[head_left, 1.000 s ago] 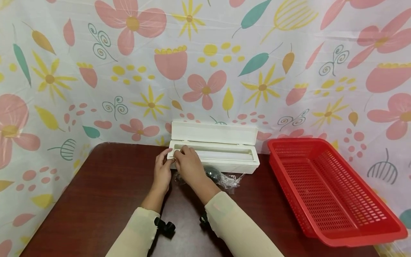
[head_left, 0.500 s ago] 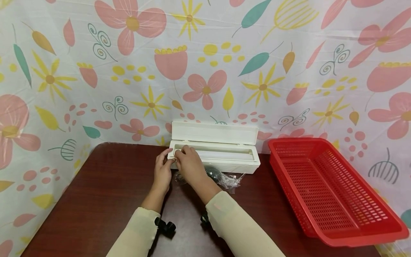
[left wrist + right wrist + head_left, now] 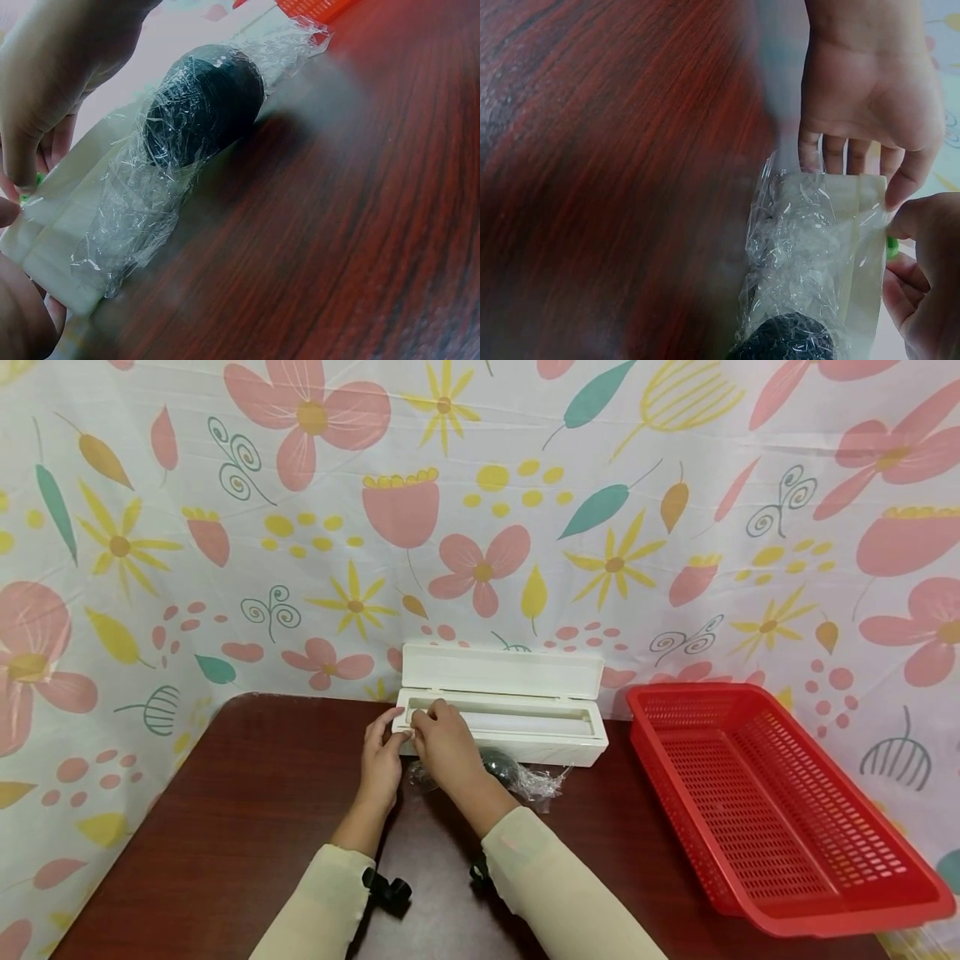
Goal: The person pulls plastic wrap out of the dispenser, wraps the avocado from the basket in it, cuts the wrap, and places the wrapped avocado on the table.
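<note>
Pinching at the left end of the white dispenser box (image 3: 501,724), with the left hand (image 3: 380,762) curling its fingers and thumb on the box's near-left corner. Meeting it there, just to its right and fingertip to fingertip, the right hand (image 3: 444,746) gripping the top edge beside the film roll (image 3: 525,722) at the same corner. Stretching away rightward from both hands, the box's long axis, running across the table (image 3: 225,827) with the lid standing open behind. Lying just near of the right hand's wrist and touching the box's front wall, a dark round object wrapped in clear film (image 3: 202,105), crowding the space below the hands. Sitting well apart further right, a red basket (image 3: 780,810).
</note>
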Available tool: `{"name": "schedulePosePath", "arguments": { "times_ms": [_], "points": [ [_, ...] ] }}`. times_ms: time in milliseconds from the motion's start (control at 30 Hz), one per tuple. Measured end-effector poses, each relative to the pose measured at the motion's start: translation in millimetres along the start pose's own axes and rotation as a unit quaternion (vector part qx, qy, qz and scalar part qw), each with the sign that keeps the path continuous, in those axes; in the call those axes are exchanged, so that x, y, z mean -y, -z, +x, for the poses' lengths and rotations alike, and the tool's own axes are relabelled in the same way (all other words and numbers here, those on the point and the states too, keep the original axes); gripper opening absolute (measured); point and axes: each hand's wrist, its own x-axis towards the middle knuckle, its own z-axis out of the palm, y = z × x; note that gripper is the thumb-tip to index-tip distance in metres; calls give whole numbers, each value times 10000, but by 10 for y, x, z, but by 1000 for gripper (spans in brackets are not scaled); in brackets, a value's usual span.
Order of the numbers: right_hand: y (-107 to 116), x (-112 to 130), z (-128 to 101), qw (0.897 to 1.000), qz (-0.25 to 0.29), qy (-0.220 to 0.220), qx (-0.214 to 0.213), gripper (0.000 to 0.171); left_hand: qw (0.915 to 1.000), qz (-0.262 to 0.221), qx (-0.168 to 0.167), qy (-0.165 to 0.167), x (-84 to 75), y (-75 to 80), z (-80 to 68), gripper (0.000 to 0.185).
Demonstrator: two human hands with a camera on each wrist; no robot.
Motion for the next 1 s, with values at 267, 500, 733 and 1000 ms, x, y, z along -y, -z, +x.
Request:
{"name": "schedulePosePath", "arguments": {
  "times_ms": [267,500,733,1000],
  "points": [
    [4,-14,-1,9997,-139,166,-78,7,9999,-17,-114,-71,10,-14,-2,43],
    [15,-26,1,9995,-182,219,-119,7,9999,20,-122,-74,8,-20,-3,43],
    [16,-40,-6,9991,-216,297,-205,5,9999,39,-109,-21,-42,-17,-19,43],
    [31,-43,-19,9986,-321,325,-276,7,9999,47,-147,-55,4,-14,4,42]
  ]
}}
